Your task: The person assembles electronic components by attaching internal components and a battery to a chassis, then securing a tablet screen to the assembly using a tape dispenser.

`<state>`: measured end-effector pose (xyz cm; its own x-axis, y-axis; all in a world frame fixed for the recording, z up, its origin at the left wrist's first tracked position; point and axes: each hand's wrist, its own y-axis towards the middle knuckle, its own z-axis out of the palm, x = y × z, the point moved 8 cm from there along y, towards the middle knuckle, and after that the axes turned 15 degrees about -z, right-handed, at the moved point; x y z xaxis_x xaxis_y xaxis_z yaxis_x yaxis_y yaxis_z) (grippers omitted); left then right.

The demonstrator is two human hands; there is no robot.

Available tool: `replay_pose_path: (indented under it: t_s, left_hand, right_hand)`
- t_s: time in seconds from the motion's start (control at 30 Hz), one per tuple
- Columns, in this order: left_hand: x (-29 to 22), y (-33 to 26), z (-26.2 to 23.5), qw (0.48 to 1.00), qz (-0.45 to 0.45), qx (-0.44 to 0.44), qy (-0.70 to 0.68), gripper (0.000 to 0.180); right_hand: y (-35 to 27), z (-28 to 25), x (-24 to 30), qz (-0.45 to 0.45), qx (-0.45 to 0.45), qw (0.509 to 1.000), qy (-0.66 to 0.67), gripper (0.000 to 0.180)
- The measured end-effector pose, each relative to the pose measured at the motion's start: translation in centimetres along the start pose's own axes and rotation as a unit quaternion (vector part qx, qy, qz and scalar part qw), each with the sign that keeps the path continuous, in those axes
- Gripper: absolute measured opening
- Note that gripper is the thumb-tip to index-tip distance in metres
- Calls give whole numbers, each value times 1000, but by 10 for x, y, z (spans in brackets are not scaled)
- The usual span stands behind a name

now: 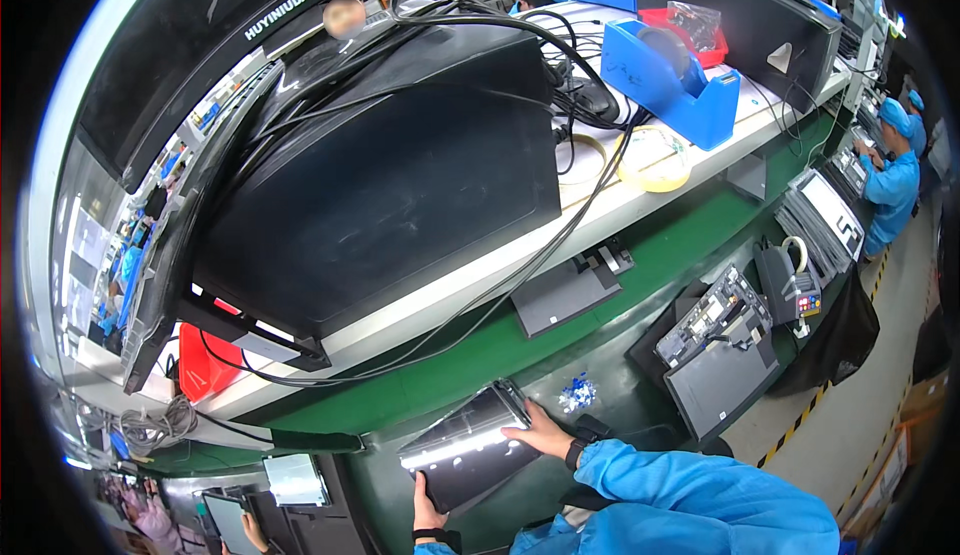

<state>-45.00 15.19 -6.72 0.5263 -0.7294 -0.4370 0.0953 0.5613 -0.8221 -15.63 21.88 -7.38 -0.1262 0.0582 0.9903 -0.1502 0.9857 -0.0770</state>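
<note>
Left hand (pixel 427 510) low, right hand (pixel 543 433) farther forward, both in a gripping pose, right forearm (pixel 680 483) aslant.

Left hand (pixel 428 511) has fingers partly hidden under the dark panel (pixel 465 463), its blue sleeve (pixel 434 549) cut off by lower edge; blue and white bits (pixel 577 393) too small to identify; black monitor (pixel 190 65) runs out of view at top; another person's hand (pixel 254 533) cut off at bottom; brown boxes (pixel 880 475) far right fade into dark rim, contents can't tell
</note>
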Motion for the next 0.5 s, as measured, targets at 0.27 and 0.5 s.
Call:
replay_pose_path:
  t_s: [0.27,0.5]
  left_hand:
    - [-38,-49,13,986,-62,-129,84,45]
    - [-67,-44,-15,965,34,-183,184,51]
  right_hand:
    - [-51,55,-16,29,-19,999,32,115]
    - [36,-86,11,-8,-337,941,-37,59]
